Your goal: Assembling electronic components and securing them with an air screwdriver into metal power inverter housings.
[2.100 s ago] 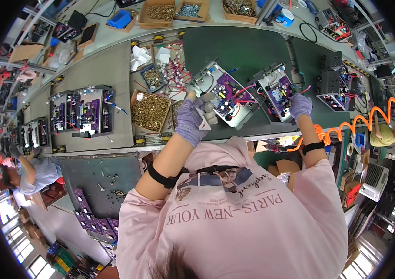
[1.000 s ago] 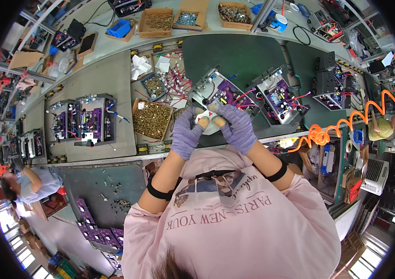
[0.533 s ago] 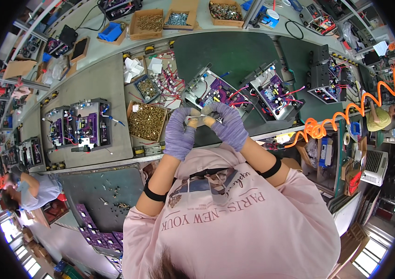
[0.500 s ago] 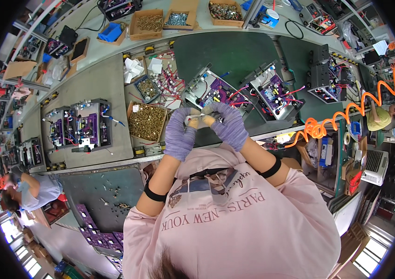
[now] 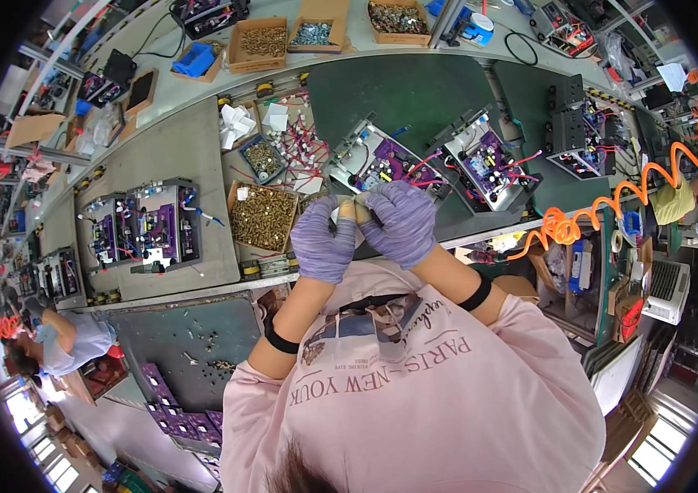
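My left hand (image 5: 324, 242) and my right hand (image 5: 400, 223), in purple knit gloves with bare-looking fingertips, meet in front of my chest at the bench edge. Both are closed, fingertips pinched together around something small and pale that they mostly hide. Just beyond them sits an open metal chassis (image 5: 382, 160) with a purple circuit board and red wires. A second such chassis (image 5: 484, 168) lies to its right. Left of my hands is a cardboard box of brass-coloured fasteners (image 5: 260, 218). Behind that box are a small tray of metal parts (image 5: 262, 158) and a heap of red-and-white wire leads (image 5: 299, 140).
More chassis units (image 5: 156, 222) rest on a grey board at left, and dark ones (image 5: 575, 131) at far right. A coiled orange hose (image 5: 612, 201) hangs at right. Boxes of hardware (image 5: 258, 43) line the back shelf. Another person (image 5: 78, 341) works at far left.
My hands have drawn closer together, with the right one turned so its back shows more. The pale piece between my fingertips is now more hidden.
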### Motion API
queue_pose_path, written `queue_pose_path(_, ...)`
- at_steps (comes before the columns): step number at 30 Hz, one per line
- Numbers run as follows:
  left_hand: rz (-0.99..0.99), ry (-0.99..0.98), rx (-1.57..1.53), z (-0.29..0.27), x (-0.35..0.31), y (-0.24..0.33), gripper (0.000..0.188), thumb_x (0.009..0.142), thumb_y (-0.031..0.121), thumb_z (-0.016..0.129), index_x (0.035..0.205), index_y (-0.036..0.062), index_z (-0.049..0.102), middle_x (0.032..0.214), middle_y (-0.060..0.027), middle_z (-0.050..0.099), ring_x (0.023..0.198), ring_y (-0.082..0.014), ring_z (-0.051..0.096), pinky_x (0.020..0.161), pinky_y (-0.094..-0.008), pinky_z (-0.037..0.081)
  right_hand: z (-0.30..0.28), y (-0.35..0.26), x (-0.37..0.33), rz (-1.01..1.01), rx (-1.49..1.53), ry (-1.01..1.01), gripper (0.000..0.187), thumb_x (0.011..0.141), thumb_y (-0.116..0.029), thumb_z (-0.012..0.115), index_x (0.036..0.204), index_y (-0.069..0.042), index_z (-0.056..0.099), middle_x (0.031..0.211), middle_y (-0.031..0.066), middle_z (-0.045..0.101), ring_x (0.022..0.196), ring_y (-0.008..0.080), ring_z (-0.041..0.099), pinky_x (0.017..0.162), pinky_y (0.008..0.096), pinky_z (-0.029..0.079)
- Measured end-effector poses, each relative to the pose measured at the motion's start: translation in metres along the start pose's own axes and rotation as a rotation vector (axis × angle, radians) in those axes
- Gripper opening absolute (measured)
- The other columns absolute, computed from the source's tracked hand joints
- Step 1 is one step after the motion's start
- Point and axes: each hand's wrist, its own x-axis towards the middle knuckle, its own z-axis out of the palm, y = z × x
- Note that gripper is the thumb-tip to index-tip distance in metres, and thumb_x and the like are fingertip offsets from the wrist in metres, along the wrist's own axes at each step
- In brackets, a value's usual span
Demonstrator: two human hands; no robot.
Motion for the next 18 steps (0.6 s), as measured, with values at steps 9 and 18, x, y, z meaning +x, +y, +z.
queue_pose_path(9,-0.445,-0.117,-0.308,0.005,0.006,-0.041,0.024,0.087,0.017,0.054,0.102,-0.0017,0.059,0.081,-0.0114,0.063,0.069,-0.0138,0.056,0.066,-0.0278,0.046,0.002,0.078,0.014,0.67,0.199,-0.219,0.019,0.074,-0.017,0.068,0.09,-0.006,0.066,0.08,0.0103,0.065,0.069,0.0219,0.062,0.065,0.0307,0.05)
queue_pose_path(18,-0.367,-0.209,-0.299,0.013,-0.003,-0.058,0.023,0.085,0.01,0.051,0.106,0.0033,0.057,0.086,-0.0146,0.063,0.075,-0.0218,0.059,0.071,-0.0314,0.047,0.005,0.135,0.028,0.769,-0.318,-0.8,0.038,0.069,-0.038,0.07,0.093,-0.008,0.067,0.096,0.0157,0.064,0.093,0.0301,0.06,0.082,0.0355,0.047)
